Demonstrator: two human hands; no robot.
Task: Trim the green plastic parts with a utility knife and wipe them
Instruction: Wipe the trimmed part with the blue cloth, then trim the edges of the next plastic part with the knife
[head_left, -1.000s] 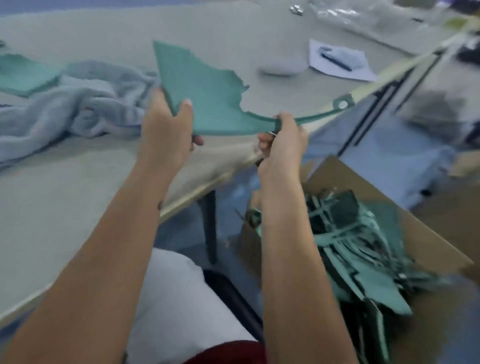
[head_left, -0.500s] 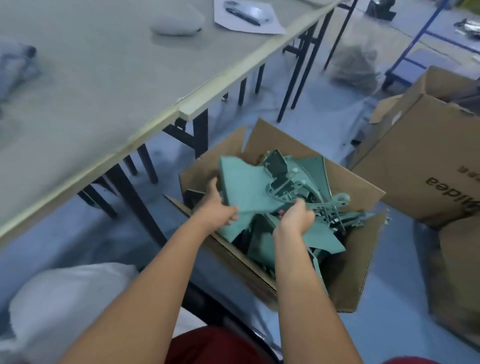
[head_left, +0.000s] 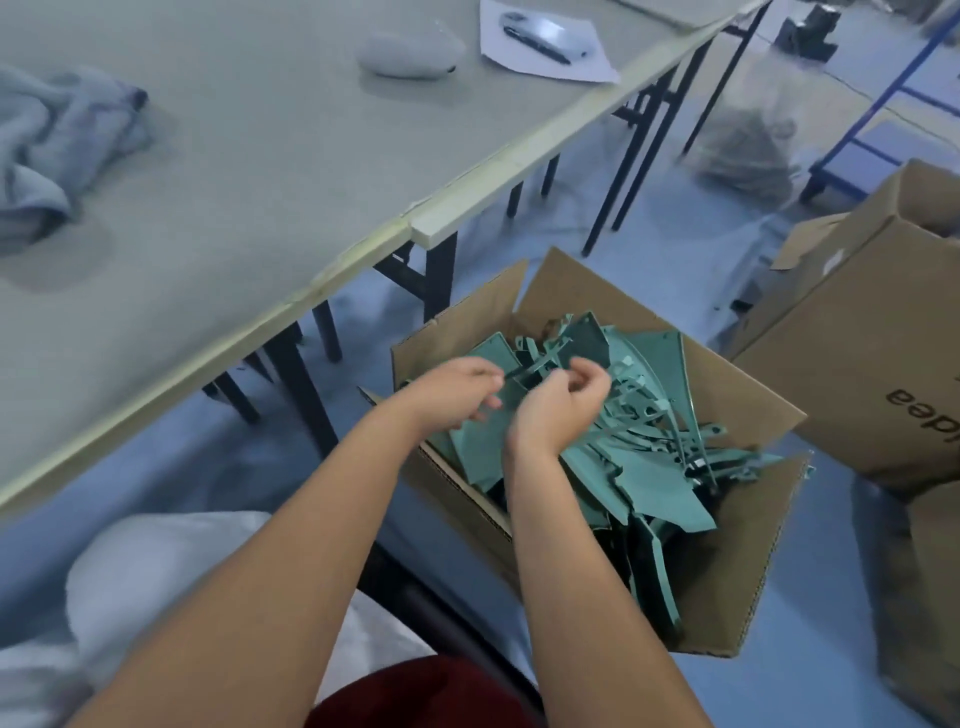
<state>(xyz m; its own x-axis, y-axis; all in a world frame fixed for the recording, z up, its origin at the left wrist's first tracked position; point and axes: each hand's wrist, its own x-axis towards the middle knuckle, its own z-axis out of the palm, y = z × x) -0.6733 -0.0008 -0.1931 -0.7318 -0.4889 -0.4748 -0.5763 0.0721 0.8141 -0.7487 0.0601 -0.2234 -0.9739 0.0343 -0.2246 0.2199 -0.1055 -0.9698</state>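
An open cardboard box (head_left: 727, 613) stands on the floor beside the table, filled with a heap of green plastic parts (head_left: 649, 483). Both my hands hover just above the heap at the box's near-left side. My left hand (head_left: 457, 395) has loosely spread fingers and holds nothing. Beside it, my right hand (head_left: 561, 405) has its fingers curled inward; its palm is turned away, so anything inside it is hidden. No utility knife shows. A crumpled grey-blue towel (head_left: 47, 150) lies on the table (head_left: 234, 182) at the far left.
A grey lump (head_left: 410, 52) and a paper sheet with a pen (head_left: 545, 47) lie at the table's far side. Black table legs (head_left: 296, 384) stand left of the box. A second cardboard box (head_left: 857, 353) sits to the right, a clear plastic bag (head_left: 743, 140) behind.
I carried a green part from above the table down into the box, and both hands have let go of it. My view swung from the table to the box.
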